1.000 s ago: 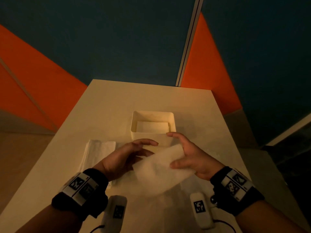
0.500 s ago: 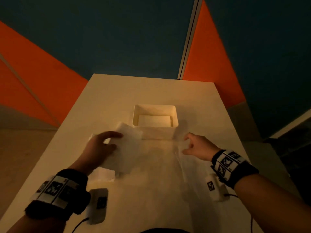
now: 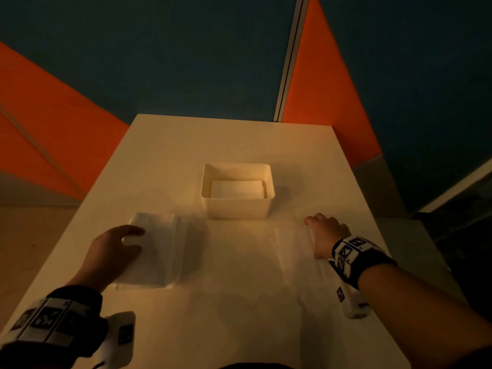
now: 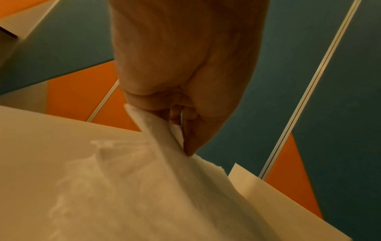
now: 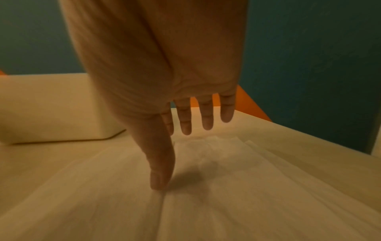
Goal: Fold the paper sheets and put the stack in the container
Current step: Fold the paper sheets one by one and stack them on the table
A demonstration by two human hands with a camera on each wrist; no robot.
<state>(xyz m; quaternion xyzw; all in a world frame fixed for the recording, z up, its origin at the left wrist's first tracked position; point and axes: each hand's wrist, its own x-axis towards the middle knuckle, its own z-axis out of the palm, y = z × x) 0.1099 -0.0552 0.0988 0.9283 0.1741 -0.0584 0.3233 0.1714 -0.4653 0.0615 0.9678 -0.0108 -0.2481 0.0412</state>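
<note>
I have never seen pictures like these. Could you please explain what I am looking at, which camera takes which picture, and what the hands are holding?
No machine: a person works with bare hands, with cameras on the head and both wrists. The head view looks down on a pale table. A white rectangular plastic container stands there, with folded white paper inside. The left hand pinches a folded white paper sheet; the left wrist view shows this closely. The right hand, fingers straight, reaches over flat thin paper sheets; its thumb seems to touch them.
</note>
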